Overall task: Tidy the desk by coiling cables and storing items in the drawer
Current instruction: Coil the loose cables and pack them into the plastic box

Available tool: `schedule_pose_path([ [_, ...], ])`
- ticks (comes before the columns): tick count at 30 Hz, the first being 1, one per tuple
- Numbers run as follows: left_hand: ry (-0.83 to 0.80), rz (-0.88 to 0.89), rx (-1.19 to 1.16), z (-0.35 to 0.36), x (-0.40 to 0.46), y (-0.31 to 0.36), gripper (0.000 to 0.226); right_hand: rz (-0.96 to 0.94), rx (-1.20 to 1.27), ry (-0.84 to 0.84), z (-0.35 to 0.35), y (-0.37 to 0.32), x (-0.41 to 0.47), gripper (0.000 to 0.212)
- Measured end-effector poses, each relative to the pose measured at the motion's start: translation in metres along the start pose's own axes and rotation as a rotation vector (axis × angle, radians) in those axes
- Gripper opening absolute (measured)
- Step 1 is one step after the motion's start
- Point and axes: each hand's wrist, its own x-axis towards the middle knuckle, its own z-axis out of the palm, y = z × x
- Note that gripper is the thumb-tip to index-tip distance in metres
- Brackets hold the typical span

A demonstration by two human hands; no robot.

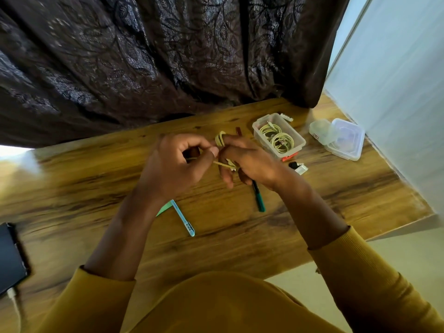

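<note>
Above the middle of the wooden desk (240, 236), my left hand (177, 164) and my right hand (252, 162) both hold a pale yellow cable (220, 139). Part of the cable is looped around the fingers of my right hand. My left hand pinches a loose strand that runs across to the right hand. A clear plastic box (298, 145) to the right holds two coiled pale cables (278, 139). On the desk below my hands lie a green pen (260, 200) and a light blue pen (184, 221).
The clear lid (346, 140) and a small translucent cup (319, 129) lie at the right by the white wall. A small black and white adapter (299, 167) sits near the box. A dark phone (10, 258) with a cable plugged in lies at the left edge. Behind hangs a dark curtain (144, 56).
</note>
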Motion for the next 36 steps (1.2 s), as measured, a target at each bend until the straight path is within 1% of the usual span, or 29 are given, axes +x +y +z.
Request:
schedule_pose_path([
  [1,0.017,0.011,-0.033,-0.004,0.003,-0.001,0.009,-0.011,0.018,-0.043,0.002,-0.001,-0.001,0.032],
  [3,0.047,0.019,-0.116,-0.009,0.008,-0.004,0.006,-0.010,0.087,-0.154,0.007,-0.002,-0.004,0.061],
  [4,0.062,0.014,-0.137,-0.010,0.010,-0.006,0.004,-0.001,0.141,-0.223,0.010,-0.002,-0.005,0.069],
  [7,0.074,-0.011,-0.164,-0.006,0.013,-0.014,0.004,0.017,0.372,-0.420,0.014,0.002,-0.003,0.064],
  [8,0.074,-0.016,-0.205,-0.003,0.013,-0.017,0.003,0.012,0.432,-0.462,0.015,0.003,-0.001,0.062],
  [11,0.119,-0.042,-0.342,0.007,0.011,-0.024,0.013,-0.044,0.602,-0.535,0.015,0.003,-0.003,0.054],
  [14,0.152,-0.081,-0.438,0.018,0.005,-0.030,0.024,-0.129,0.797,-0.544,0.014,0.004,-0.005,0.047],
  [16,0.147,-0.062,-0.408,0.027,-0.002,-0.034,0.027,-0.193,0.921,-0.524,0.013,0.002,-0.005,0.047],
  [17,0.142,-0.080,-0.385,0.031,-0.007,-0.036,0.033,-0.228,0.985,-0.505,0.012,0.000,-0.004,0.048],
  [18,0.137,-0.129,-0.358,0.035,-0.011,-0.035,0.037,-0.264,1.042,-0.481,0.011,-0.002,-0.002,0.049],
  [20,0.102,-0.191,-0.292,0.040,-0.018,-0.032,0.036,-0.330,1.100,-0.418,0.008,-0.004,0.002,0.049],
  [23,-0.008,-0.154,-0.205,0.041,-0.026,-0.020,0.028,-0.368,1.083,-0.293,0.002,-0.005,0.009,0.048],
  [26,-0.116,-0.159,-0.167,0.032,-0.028,-0.012,0.023,-0.331,1.036,-0.208,-0.004,0.002,0.012,0.049],
  [28,-0.168,-0.112,-0.085,0.023,-0.028,-0.010,0.022,-0.296,0.979,-0.171,-0.004,0.009,0.014,0.051],
  [32,-0.173,0.003,0.114,0.007,-0.022,-0.008,0.016,-0.239,0.793,-0.107,0.000,0.016,0.015,0.053],
  [34,-0.158,0.034,0.157,0.001,-0.019,-0.006,0.020,-0.184,0.642,-0.057,0.005,0.016,0.013,0.054],
  [36,-0.142,0.038,0.141,-0.006,-0.016,-0.005,0.020,-0.106,0.482,0.009,0.010,0.015,0.012,0.051],
])
